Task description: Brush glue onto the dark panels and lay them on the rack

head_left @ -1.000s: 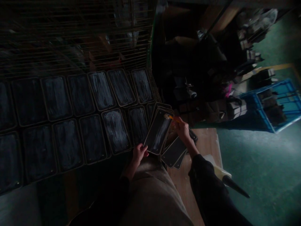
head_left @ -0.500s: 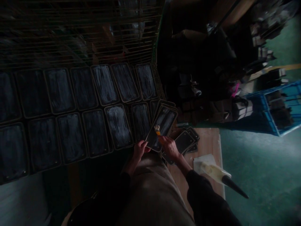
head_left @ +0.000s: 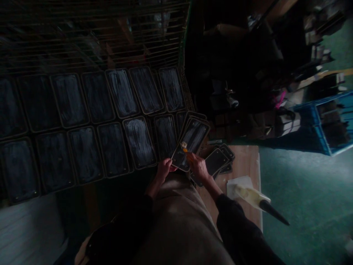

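**Panel brushed in hand beside laid-out rows**

Count: one dark rounded panel (head_left: 191,144) was held up at the centre of the view. The left hand (head_left: 164,169) gripped its lower corner, fingers closed on the edge. The right hand (head_left: 197,166), just at 3 o'clock of the left, was clenched on one small brush (head_left: 185,148) with an orange handle, its pale bristles touching the panel's lower half. White streaks covered the panel face.

Two rows of like panels (head_left: 139,141) lay flat from 9 to 11 o'clock of the hands. About thirteen could be counted, most smeared white; the far left ones were too dark to count surely. A loose pile of about three further panels (head_left: 217,161) sat at 3 o'clock on a wooden board (head_left: 246,162). One pale bottle with a dark pointed nozzle (head_left: 256,200) lay at 4 o'clock on a white sheet.

Room: dim, with a green floor (head_left: 309,191), a wire rack (head_left: 91,36) at 11 o'clock and a blue crate (head_left: 328,125) at 2 o'clock.

Against the frame a second earlier, the brush had come down from the panel's top edge to its lower half, and the right hand had drawn close to the left.
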Available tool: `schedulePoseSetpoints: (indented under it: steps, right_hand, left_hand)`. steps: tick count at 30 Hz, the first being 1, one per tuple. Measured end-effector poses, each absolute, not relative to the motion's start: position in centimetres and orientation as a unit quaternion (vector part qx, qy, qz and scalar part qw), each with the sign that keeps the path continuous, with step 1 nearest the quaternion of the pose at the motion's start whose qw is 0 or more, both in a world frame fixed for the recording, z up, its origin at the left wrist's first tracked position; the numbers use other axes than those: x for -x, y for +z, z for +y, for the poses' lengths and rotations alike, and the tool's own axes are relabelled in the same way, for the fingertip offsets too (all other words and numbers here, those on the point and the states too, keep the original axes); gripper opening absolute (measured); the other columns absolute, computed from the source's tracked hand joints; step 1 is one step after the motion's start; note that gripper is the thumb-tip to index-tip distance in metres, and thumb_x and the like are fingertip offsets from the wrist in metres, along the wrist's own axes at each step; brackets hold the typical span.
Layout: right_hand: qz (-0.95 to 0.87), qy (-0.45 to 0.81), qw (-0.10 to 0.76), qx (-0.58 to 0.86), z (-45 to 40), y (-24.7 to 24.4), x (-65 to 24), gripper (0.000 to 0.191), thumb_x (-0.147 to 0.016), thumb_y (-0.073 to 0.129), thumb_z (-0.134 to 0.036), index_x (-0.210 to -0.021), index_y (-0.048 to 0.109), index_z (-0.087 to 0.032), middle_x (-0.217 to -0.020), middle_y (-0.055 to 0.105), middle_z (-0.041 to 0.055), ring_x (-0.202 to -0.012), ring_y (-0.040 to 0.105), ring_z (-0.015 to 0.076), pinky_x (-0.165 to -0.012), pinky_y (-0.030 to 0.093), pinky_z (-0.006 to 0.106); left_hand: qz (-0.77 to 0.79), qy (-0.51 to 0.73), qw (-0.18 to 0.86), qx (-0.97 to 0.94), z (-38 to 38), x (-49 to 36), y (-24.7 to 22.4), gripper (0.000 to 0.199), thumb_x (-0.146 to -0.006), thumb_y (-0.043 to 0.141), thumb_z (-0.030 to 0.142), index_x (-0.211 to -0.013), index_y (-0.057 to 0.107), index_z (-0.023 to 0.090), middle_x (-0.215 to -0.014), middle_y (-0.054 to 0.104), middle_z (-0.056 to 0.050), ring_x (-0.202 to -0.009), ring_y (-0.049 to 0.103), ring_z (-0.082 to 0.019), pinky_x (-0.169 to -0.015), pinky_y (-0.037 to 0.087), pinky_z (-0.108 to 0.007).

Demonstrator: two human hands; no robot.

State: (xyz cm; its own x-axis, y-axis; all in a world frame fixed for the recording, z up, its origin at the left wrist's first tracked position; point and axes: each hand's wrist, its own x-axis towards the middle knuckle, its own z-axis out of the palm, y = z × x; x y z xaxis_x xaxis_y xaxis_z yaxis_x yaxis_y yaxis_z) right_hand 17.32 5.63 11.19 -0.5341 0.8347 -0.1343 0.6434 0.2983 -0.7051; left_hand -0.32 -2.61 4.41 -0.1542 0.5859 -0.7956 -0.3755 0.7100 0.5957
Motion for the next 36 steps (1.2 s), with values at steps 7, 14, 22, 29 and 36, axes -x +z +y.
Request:
schedulePoseSetpoints:
  steps: [7, 14, 22, 29, 36]
  right_hand:
    - [-0.673, 0.525, 0.158, 0.497, -2.0, 11.5, -18.0, 0.026, -0.098, 0.044, -0.032, -0.117, 0.058, -0.020, -0.087, 0.069, 0.0049, -0.076, 0.067, 0.0170, -0.071, 0.052, 0.025]
    - [-0.532, 0.587, 0.204, 0.576, 0.9, 11.0, -22.4, 0.029, -0.094, 0.047, -0.043, -0.102, 0.060, -0.019, -0.071, 0.069, 0.0048, -0.063, 0.068, 0.0204, -0.060, 0.056, 0.030]
    - [-0.617, 0.442, 0.249, 0.602, 3.4, 12.4, -23.1, 0.030, -0.096, 0.044, -0.039, -0.111, 0.060, -0.018, -0.079, 0.070, 0.0049, -0.071, 0.068, 0.0201, -0.068, 0.054, 0.030]
    - [-0.661, 0.501, 0.176, 0.530, 1.8, 11.8, -23.7, 0.026, -0.098, 0.042, -0.034, -0.109, 0.059, -0.019, -0.076, 0.070, 0.0036, -0.068, 0.068, 0.0177, -0.063, 0.051, 0.025]
    - [-0.679, 0.334, 0.283, 0.590, 11.2, 11.9, -23.0, 0.028, -0.097, 0.043, -0.033, -0.115, 0.059, -0.018, -0.085, 0.070, 0.0060, -0.076, 0.068, 0.0189, -0.069, 0.051, 0.026]
  left_hand:
    - [0.672, 0.375, 0.630, -0.100, -2.8, 0.1, 4.6, 0.018, -0.081, 0.060, 0.033, -0.081, 0.065, 0.015, -0.063, 0.069, -0.003, -0.057, 0.068, -0.016, -0.057, 0.056, -0.025]
    - [0.700, 0.332, 0.617, -0.138, -2.7, 0.0, 4.0, 0.018, -0.081, 0.053, 0.029, -0.068, 0.058, 0.019, -0.054, 0.065, 0.000, -0.052, 0.067, -0.017, -0.051, 0.053, -0.023]
    - [0.715, 0.330, 0.598, -0.149, -2.8, -0.4, 3.7, 0.012, -0.080, 0.055, 0.029, -0.077, 0.059, 0.019, -0.055, 0.066, 0.000, -0.053, 0.069, -0.019, -0.052, 0.053, -0.026]
    - [0.710, 0.328, 0.603, -0.153, -3.0, -0.3, 3.5, 0.013, -0.080, 0.056, 0.031, -0.079, 0.058, 0.019, -0.055, 0.064, 0.001, -0.051, 0.069, -0.020, -0.048, 0.053, -0.025]
    - [0.712, 0.336, 0.599, -0.148, -3.1, -0.3, 2.7, 0.018, -0.077, 0.060, 0.034, -0.088, 0.057, 0.020, -0.049, 0.063, 0.002, -0.047, 0.068, -0.021, -0.046, 0.054, -0.027]
